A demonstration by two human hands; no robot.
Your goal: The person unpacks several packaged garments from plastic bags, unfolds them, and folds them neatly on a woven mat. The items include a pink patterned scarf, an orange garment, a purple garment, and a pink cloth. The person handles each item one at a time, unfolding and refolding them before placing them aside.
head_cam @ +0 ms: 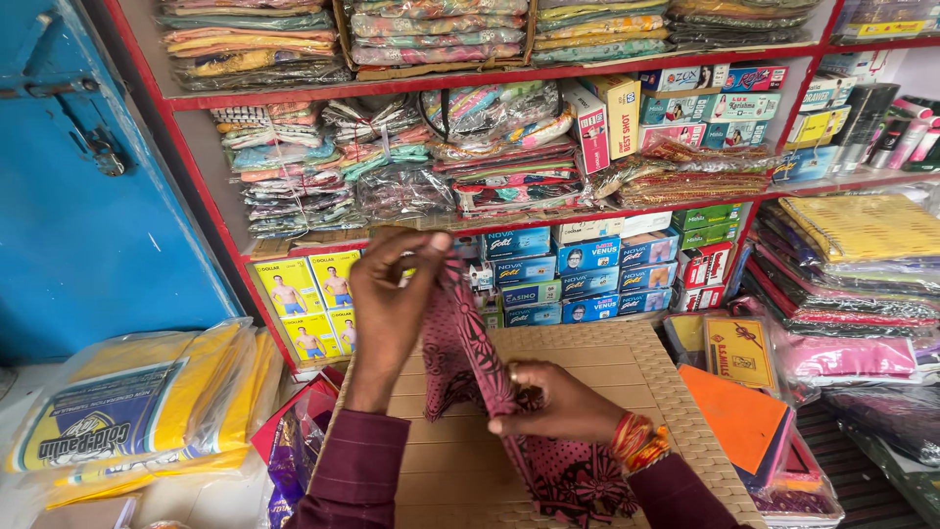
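Head view: a pink cloth (470, 362) with a dark flower print is hanging stretched between the two hands, running from up by the shelf edge down across a woven tan mat (627, 362) toward the bottom of the frame, where its dotted end is bunching. The left hand (392, 294) is pinching the top edge, fingers closed on the cloth, raised well above the mat. The right hand (553, 402) is clamping the cloth lower down, thumb and fingers pressed on the fold, just over the mat; a ring and red-orange bangles are showing there. The hands are well apart, with the cloth taut between them.

The likely trouble, as I judge it: the top grip is taking in only a small bit of edge, so a pull from the lower hand could be slipping the cloth free, and it would drop in a heap. The loose lower end (partly out of view) could also be catching on the mat's rough edge.

Just right of the mat, an orange folder (739, 416) and a printed box are lying near enough for a swinging end to brush. Left, yellow bags in clear plastic (137, 402) are stacked. Behind, red shelves (470, 220) are carrying wrapped fabrics and blue boxes (578, 274).
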